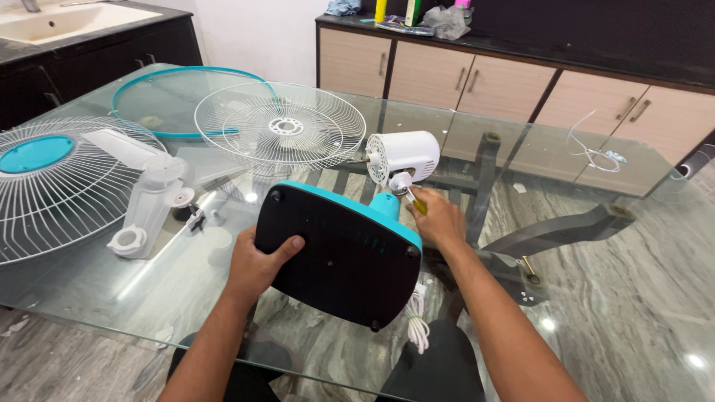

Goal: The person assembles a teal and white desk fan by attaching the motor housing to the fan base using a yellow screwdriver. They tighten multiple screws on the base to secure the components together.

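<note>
On a glass table (596, 179), a table fan lies in pieces: two wire guards (280, 126), blade (149, 201) and ring (179, 97) are off, left of the white motor (402, 155). The left hand (257, 264) clasps the tilted black-and-teal base (339, 257); the right hand (436, 219) pinches a yellow screwdriver (417, 202) at the motor's neck. No labels are legible.

counter, far | crumpled grey plastic bag (447, 20) | yellow bottle (380, 10)

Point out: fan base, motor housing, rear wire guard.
fan base (342, 260), head view, middle of the black underside.
motor housing (408, 155), head view, white side shell.
rear wire guard (287, 126), head view, central hub ring.
</note>
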